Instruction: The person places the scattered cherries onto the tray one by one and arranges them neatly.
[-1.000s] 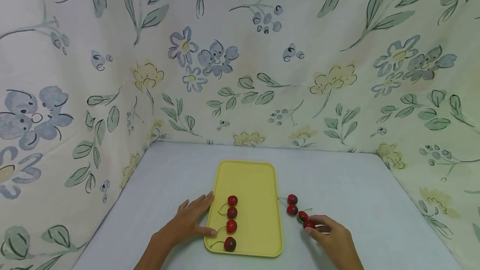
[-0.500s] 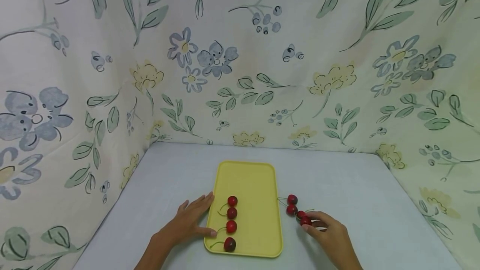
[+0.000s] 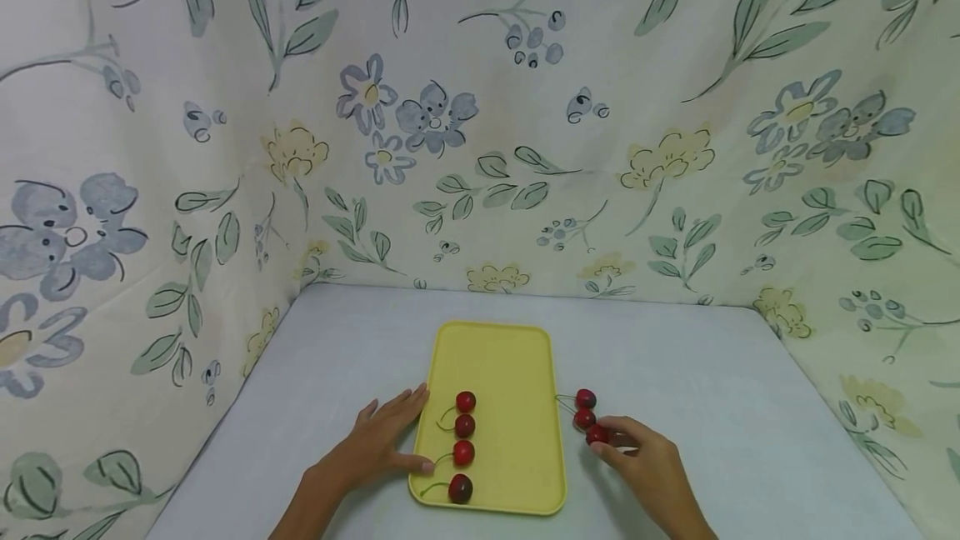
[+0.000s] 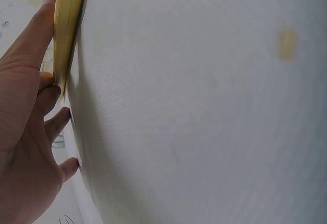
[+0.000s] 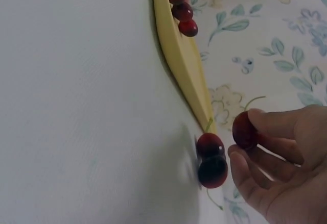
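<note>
A yellow tray lies on the white table. My left hand rests along its left edge, fingers straight, thumb over the rim. In the left wrist view the fingers touch the tray's side. Several cherries with stems, among them a dark one, form a column on the tray's left half. Right of the tray, my right hand pinches a red cherry between thumb and fingertips, raised off the table. Beside it lie more cherries, one behind another; in the right wrist view a dark cherry touches its neighbour.
The white table extends on both sides of the tray. A floral cloth hangs behind it and along both sides. Stems of the right-hand cherries reach to the tray's right rim.
My right hand has moved left and slightly away from me with its cherry, toward the loose cherries, and now covers part of the group. My left hand and the tray have stayed still.
</note>
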### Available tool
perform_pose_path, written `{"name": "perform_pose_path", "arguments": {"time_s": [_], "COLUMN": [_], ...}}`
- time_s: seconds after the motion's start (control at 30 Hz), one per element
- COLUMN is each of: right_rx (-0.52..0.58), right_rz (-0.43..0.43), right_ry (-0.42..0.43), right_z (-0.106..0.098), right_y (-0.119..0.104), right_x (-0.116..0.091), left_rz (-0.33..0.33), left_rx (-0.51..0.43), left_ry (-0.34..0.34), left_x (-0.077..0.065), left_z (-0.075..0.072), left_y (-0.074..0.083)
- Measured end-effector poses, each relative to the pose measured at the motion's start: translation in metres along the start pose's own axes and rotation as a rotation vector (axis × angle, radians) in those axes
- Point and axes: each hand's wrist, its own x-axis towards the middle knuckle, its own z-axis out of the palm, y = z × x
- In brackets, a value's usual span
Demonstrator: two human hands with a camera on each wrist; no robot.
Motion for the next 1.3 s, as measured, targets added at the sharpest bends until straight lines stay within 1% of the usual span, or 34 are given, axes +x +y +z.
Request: {"name": "perform_pose_path", "arguments": {"time_s": [0.2, 0.37, 0.5, 0.6, 0.8, 0.9, 1.03, 1.17, 1.3], "right_rx": [0.022, 0.081, 0.116, 0.111, 0.104, 0.121, 0.147, 0.150, 0.134], "right_rz": [-0.014, -0.051, -0.043, -0.046, -0.094, -0.098, -0.093, -0.089, -0.081], "right_ry": [0.001, 0.015, 0.004, 0.000, 0.018, 0.009, -0.020, -0.049, -0.074], "right_z": [0.006, 0.012, 0.017, 0.020, 0.026, 0.030, 0.035, 0.040, 0.045], "right_y": [-0.006, -0.009, -0.012, -0.014, -0.016, -0.017, -0.019, -0.022, -0.025], "right_x": [0.002, 0.005, 0.007, 0.008, 0.012, 0.016, 0.020, 0.024, 0.027], "left_rz": [0.022, 0.031, 0.029, 0.028, 0.037, 0.044, 0.037, 0.027, 0.043], "left_rx": [-0.004, -0.003, -0.001, 0.003, 0.000, -0.006, -0.008, -0.002, -0.004], "left_ry": [0.006, 0.007, 0.005, 0.004, 0.009, 0.013, 0.009, 0.001, 0.005], "left_x": [0.000, -0.001, 0.000, 0.000, -0.001, -0.002, -0.002, -0.002, -0.003], "left_z": [0.000, -0.001, 0.000, 0.000, -0.001, -0.002, -0.002, -0.002, -0.002], "left_y": [-0.001, -0.001, -0.001, -0.001, -0.001, 0.000, 0.001, 0.001, 0.000]}}
